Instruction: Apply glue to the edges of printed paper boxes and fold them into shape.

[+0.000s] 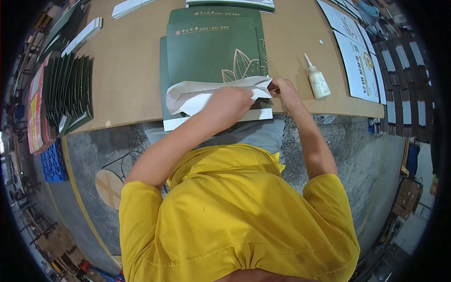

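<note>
A green paper bag with gold print and a leaf drawing lies flat on top of similar green bags in front of me. Its near end is opened out into white folded flaps. My left hand reaches across these flaps, its fingers curled over the paper at the right of the middle. At the right corner of the opened end, my right hand pinches the edge of the bag. To the right of that hand, a clear squeeze bottle with a pointed nozzle and whitish contents lies on the table.
The brown table ends just before my body. Folded green bags stand bunched at the left edge. White printed sheets lie at the right, beside tall dark stacks. A round stool and blue crate are on the floor.
</note>
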{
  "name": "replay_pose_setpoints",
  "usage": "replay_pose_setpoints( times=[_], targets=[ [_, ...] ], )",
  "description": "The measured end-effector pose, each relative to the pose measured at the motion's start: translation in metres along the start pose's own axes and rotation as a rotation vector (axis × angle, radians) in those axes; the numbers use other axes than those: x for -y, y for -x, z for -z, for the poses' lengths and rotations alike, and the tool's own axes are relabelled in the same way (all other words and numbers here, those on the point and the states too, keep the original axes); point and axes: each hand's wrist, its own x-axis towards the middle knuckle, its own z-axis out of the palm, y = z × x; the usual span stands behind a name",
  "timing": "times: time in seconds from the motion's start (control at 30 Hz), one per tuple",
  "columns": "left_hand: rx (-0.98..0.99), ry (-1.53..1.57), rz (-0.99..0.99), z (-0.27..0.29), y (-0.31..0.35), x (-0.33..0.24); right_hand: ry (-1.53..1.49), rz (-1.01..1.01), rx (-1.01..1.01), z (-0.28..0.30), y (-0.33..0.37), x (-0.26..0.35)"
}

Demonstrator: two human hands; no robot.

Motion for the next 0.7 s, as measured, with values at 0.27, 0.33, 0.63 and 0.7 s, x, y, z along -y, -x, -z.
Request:
replay_pose_setpoints(
  times=[0.27,0.33,0.63,0.7],
  targets=[
    [0.104,-0.222,-0.09,-0.066,-0.042,0.042,-0.024,-0.046,0.076,0.007,-0.005,-0.005],
    [0.105,-0.218,-0.103,-0.069,-0.043,0.046,0.047,-0.045,0.078,0.004,-0.001,-0.004],
    [0.198,-0.106,-0.021,-0.058,-0.048,0.03,0.427,0.072,-0.072,-0.011,0.016,0.012],
    [0.203,-0.081,-0.013,-0.057,-0.05,0.029,0.442,0.085,-0.092,-0.009,0.014,0.007]
  ],
)
